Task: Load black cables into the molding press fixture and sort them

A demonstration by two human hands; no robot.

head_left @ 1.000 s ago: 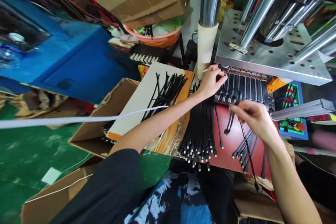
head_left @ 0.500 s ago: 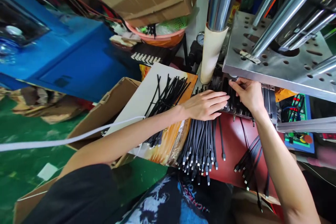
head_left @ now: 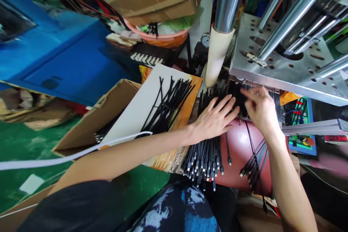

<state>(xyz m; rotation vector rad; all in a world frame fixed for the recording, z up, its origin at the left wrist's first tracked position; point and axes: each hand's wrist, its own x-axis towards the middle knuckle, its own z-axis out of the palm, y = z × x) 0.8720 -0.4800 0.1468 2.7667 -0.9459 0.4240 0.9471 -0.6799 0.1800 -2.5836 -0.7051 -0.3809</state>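
My left hand [head_left: 216, 117] lies palm down with its fingers spread, over a bundle of black cables [head_left: 205, 157] with pale metal plugs at their lower ends. Its fingertips are at the left edge of a dark metal fixture [head_left: 236, 96] under the press. My right hand [head_left: 262, 108] is just above the fixture's right part, its index finger stretched out and smeared by motion. Thumb and index finger look apart, and I see nothing between them. Below the right hand, a smaller group of black cables [head_left: 254, 165] hangs over the red surface [head_left: 233, 174].
A perforated steel press plate [head_left: 285, 67] with thick rods overhangs my right hand. Beside it stands a column in a pale sleeve [head_left: 219, 56]. More black cables [head_left: 170, 105] lie on a white board [head_left: 130, 112] at left, above an open carton [head_left: 81, 127]. A green control panel [head_left: 301, 127] stands right.
My right hand has drawn back from the fixture toward me, and its thumb and index finger have parted. My left hand has shifted slightly toward me with its fingers spreading. The view has turned slightly.
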